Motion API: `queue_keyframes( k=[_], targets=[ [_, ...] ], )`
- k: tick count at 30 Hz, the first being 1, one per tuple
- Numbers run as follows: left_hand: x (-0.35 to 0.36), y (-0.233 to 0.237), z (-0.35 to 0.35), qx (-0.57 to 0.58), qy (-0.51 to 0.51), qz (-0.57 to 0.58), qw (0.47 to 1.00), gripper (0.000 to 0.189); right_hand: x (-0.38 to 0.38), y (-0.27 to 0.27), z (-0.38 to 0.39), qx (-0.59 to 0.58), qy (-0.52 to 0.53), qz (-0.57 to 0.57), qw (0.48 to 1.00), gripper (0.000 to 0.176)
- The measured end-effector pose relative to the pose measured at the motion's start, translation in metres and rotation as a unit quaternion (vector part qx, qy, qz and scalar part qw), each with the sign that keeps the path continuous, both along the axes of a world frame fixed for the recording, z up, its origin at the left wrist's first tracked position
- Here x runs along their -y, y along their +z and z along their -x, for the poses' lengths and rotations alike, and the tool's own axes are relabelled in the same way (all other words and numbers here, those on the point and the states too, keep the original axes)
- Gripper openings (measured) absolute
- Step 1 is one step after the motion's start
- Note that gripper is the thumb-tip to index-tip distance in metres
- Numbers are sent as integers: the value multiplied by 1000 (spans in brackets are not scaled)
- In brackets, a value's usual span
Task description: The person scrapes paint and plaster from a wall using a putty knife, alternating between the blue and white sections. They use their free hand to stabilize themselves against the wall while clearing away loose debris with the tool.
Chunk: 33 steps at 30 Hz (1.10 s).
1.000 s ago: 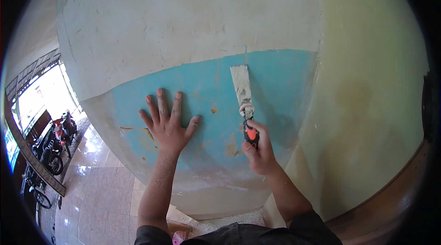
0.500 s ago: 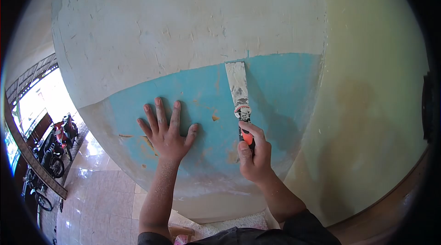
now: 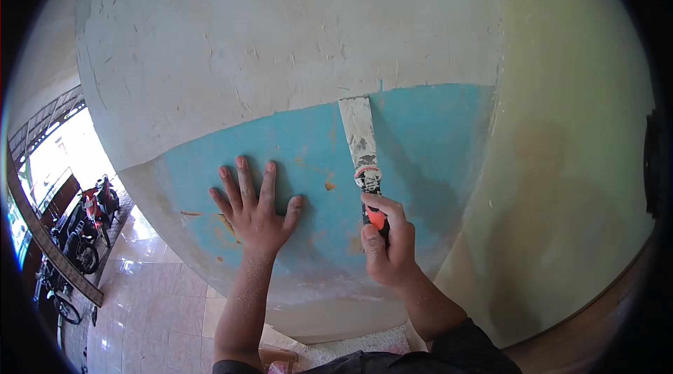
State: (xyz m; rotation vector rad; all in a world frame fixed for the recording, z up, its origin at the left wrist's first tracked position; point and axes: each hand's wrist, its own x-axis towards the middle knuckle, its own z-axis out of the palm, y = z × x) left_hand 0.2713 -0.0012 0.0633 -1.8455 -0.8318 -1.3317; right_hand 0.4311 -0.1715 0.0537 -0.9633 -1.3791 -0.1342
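Observation:
My right hand (image 3: 390, 239) is wrapped round the black and orange handle of a scraper (image 3: 360, 125), its blade coated with whitish filler. The blade's tip lies at the border between the blue paint and the pale upper coat of the wall (image 3: 420, 136). Against the blue part, left of the scraper, my left hand (image 3: 258, 214) rests flat with fingers spread. Brownish chipped spots (image 3: 329, 186) show in the blue between the two hands. Light dust specks the left forearm.
A yellowish wall (image 3: 561, 164) with a shadow on it adjoins at the right. Shiny floor tiles (image 3: 158, 304) stretch below left. Beyond a dark beam, motorcycles (image 3: 87, 234) stand by a bright opening. A whitish surface (image 3: 350, 343) lies low in front of my body.
The scraper's blade has shifted slightly left and down along the paint border. My left hand stays on the blue wall, while the whole view has moved a little.

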Motion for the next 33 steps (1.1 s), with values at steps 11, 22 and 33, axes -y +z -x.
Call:
queue_keyframes(
  k=[11,22,33],
  targets=[
    [-2,0,1,-3,2,2,1000,70,-2,-3,4,-13,7,22,1000,39],
    [-1,0,0,2,-10,5,1000,69,-4,-1,10,-16,27,34,999,39],
    [-2,-2,2,-2,-15,11,1000,67,-6,3,11,-9,28,48,998,39]
  ],
)
